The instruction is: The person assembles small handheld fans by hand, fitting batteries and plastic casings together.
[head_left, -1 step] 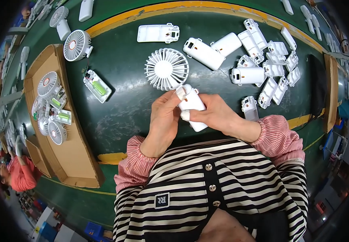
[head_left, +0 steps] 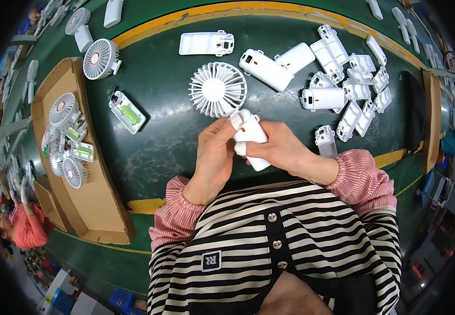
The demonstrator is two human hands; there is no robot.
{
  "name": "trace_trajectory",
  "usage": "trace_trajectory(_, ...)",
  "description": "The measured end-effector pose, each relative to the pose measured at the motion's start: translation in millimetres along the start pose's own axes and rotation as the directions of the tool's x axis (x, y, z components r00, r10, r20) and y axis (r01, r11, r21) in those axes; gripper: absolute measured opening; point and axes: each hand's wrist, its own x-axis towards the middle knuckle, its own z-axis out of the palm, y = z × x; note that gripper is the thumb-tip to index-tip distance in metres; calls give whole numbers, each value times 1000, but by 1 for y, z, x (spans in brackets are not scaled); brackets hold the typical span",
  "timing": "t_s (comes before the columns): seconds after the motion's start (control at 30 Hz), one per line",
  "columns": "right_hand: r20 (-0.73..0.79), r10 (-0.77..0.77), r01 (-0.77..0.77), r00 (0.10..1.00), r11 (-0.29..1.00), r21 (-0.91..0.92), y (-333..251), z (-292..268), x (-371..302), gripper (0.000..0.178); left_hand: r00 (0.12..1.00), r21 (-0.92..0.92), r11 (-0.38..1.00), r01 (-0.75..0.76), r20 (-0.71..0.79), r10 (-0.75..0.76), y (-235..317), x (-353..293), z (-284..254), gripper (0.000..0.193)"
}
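Close in front of my body, both hands grip a white handheld-fan handle [head_left: 254, 132] that lies at a tilt. My left hand [head_left: 214, 157] is closed on its upper left end, the thumb pressed near the top. From the other side my right hand [head_left: 285, 149] wraps it, its thumb across the lower front. White covers sit on both thumbs. Just beyond the handle is a round white fan head [head_left: 214, 90] with a ribbed grille; my left fingers hide whether the two are joined.
White handle shells [head_left: 359, 92] lie heaped at the right, and one flat shell [head_left: 206, 43] lies at the back. An open shell with a green battery [head_left: 127, 113] is on the left, beside a cardboard tray [head_left: 101, 205] holding several fan assemblies. Another whole fan [head_left: 100, 59] stands behind.
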Motion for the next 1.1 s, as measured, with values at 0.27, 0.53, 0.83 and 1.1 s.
trace_trajectory(0.27, -37, -142, 142, 989, 990, 2, -3, 5, 1, 23, 998, 2, 999, -42, 49, 42, 4, -3, 4, 25)
trace_trajectory(0.53, -113, -164, 161, 980, 986, -36, -2, 6, 0, 30, 981, 37, 989, -143, 136, 137, -3, -3, 2, 32)
trace_trajectory(0.83, -99, -185, 187, 978, 982, 14, 3, 4, 7, 30, 969, 54, 972, -229, 112, 222, -9, 1, 1, 27)
trace_trajectory(1.1, -34, -225, 224, 974, 974, -14, -24, -28, -1, 24, 965, 50, 971, -235, 133, 227, 6, 4, 14, 36)
